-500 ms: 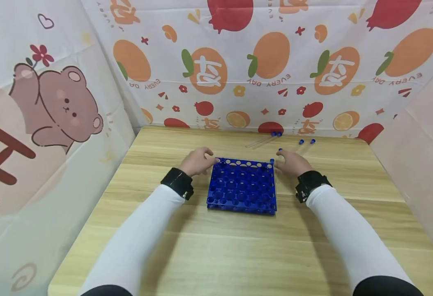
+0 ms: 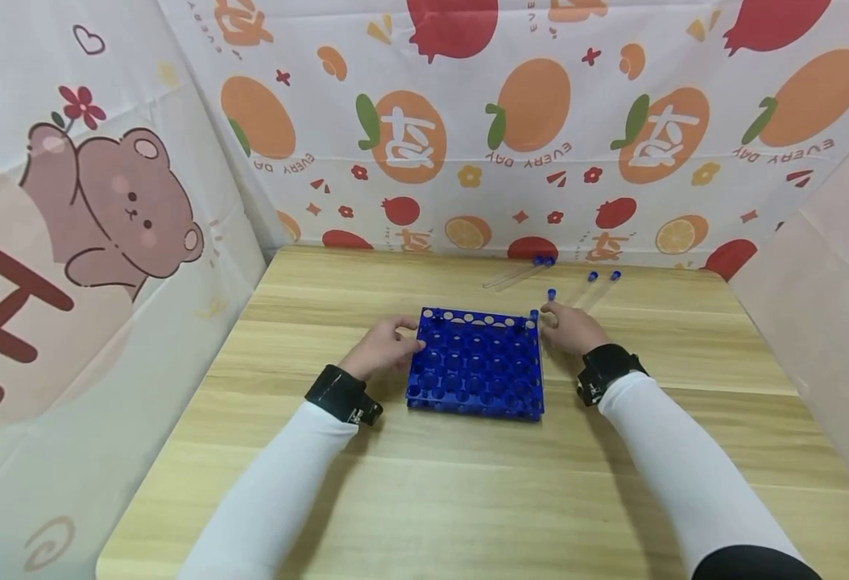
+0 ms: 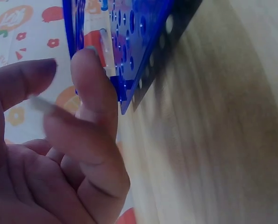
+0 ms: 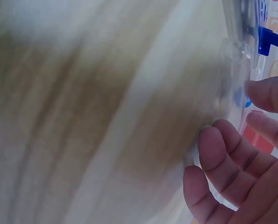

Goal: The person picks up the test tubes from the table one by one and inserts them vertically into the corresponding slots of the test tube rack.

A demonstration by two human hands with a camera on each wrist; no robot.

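A blue tube rack (image 2: 475, 362) with rows of round holes rests on the wooden table, between both hands. My left hand (image 2: 384, 348) is at its left side, fingers bent loosely, holding nothing. In the left wrist view, a fingertip overlaps the rack's end (image 3: 124, 88); contact is unclear. At the rack's far right corner is my right hand (image 2: 573, 329), its thumb apart from the fingers. A clear tube (image 4: 234, 70) appears near these fingertips in the right wrist view, with no visible pinch. Blue caps show by the rack's corner (image 2: 534, 315) and just beyond the right hand (image 2: 552, 295).
Behind the rack, two clear tubes (image 2: 517, 274) with blue caps lie side by side near the printed cloth (image 2: 468, 193). Two more blue-capped tubes (image 2: 602, 292) lie to their right. Cloth also hangs along the left (image 2: 236, 266) and right sides of the table.
My left hand has moved down the rack's left side, closer to me. My right hand has shifted slightly nearer, showing more of the blue cap beyond it. The rack stays nearly in place.
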